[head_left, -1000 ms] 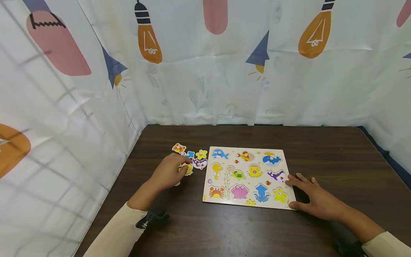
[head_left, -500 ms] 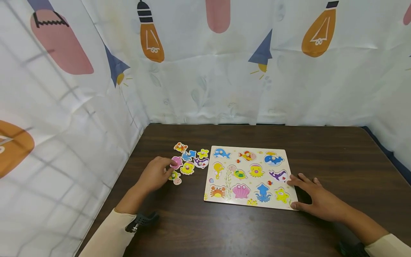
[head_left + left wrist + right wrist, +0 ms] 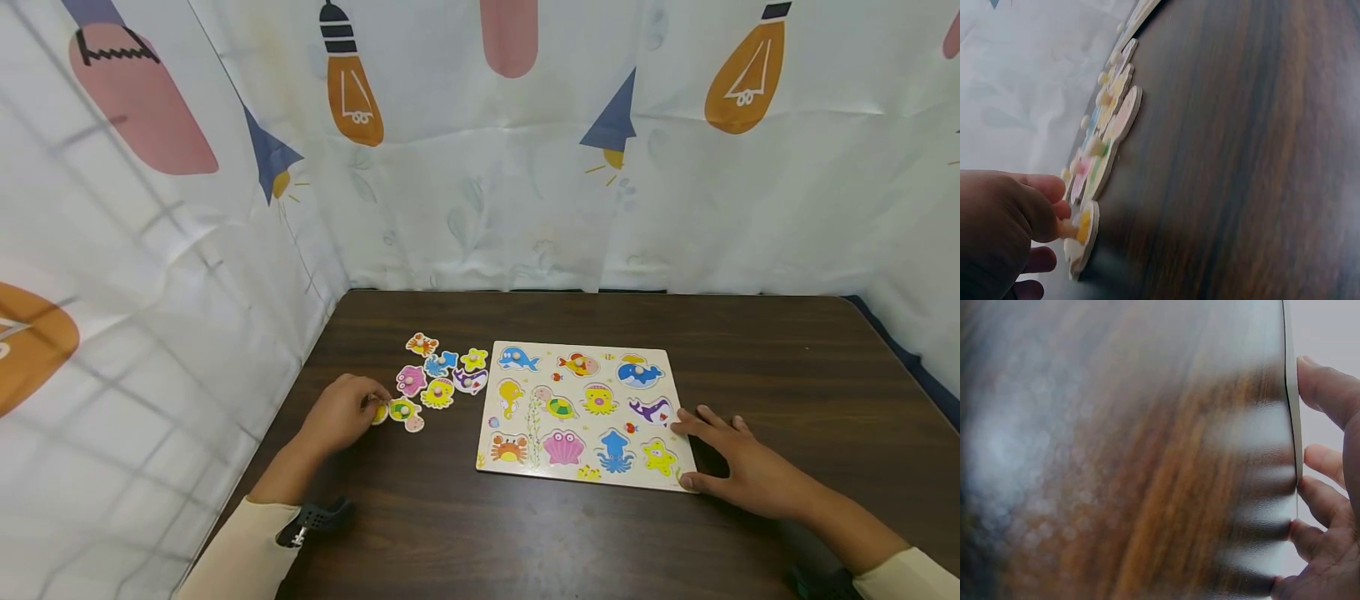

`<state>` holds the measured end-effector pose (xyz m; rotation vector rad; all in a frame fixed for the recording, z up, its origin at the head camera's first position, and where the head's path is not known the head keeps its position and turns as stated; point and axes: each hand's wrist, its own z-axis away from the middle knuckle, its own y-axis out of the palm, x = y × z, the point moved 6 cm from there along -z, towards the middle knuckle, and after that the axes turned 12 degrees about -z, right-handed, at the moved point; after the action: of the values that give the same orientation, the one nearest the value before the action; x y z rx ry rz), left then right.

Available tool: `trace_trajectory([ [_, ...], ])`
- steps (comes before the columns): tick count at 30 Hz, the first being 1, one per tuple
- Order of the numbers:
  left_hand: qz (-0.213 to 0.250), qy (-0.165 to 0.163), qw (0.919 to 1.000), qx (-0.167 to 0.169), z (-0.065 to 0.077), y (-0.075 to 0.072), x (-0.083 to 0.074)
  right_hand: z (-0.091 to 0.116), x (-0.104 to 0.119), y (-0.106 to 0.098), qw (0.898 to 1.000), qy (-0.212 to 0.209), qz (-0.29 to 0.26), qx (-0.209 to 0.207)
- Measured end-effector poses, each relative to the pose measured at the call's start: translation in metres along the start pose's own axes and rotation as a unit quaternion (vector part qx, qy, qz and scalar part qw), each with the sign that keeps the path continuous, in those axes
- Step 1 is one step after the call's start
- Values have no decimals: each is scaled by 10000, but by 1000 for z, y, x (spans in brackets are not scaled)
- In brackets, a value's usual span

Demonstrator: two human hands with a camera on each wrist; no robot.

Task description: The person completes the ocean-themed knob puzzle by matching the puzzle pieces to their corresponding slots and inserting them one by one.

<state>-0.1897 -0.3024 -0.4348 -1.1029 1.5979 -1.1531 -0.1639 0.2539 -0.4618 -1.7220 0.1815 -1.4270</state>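
Observation:
My left hand (image 3: 337, 418) pinches the wooden knob of a yellow puzzle piece (image 3: 1085, 228) between thumb and finger, at the near left end of a cluster of loose pieces. In the left wrist view this piece is tipped up beside the turtle piece (image 3: 403, 410); whether it touches the table cannot be told. Part of it is hidden by the fingers in the head view. My right hand (image 3: 738, 467) rests with spread fingers at the right edge of the sea-animal puzzle board (image 3: 545, 357), fingertips and thumb touching it.
Loose knobbed pieces lie left of the board: a pink shell (image 3: 411, 380), yellow octopus (image 3: 438, 393), blue squid (image 3: 440, 363), crab (image 3: 422, 343), starfish (image 3: 474, 359) and purple whale (image 3: 470, 381). A printed curtain (image 3: 480, 208) hangs behind the dark wooden table (image 3: 585, 533).
My left hand has moved left and toward me, away from the octopus, shell and turtle pieces, and now pinches the yellow piece. My right hand and the board stay put.

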Motion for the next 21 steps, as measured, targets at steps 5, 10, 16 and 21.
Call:
trace_trajectory([
  [5, -57, -46, 10000, 6, 3, 1, 7, 0, 0, 0, 10000, -11, -1, 9],
  [10, -182, -405, 9990, 98, 7, 0, 15, 0, 0, 0, 10000, -30, -26, -4],
  [16, -464, -796, 9956, 149, 9, -2, 21, 0, -2, 1, 9999, 121, -54, 9],
  [21, -610, -860, 9944, 84, 12, -5, 21, 0, -3, 0, 9999, 167, -16, 10],
])
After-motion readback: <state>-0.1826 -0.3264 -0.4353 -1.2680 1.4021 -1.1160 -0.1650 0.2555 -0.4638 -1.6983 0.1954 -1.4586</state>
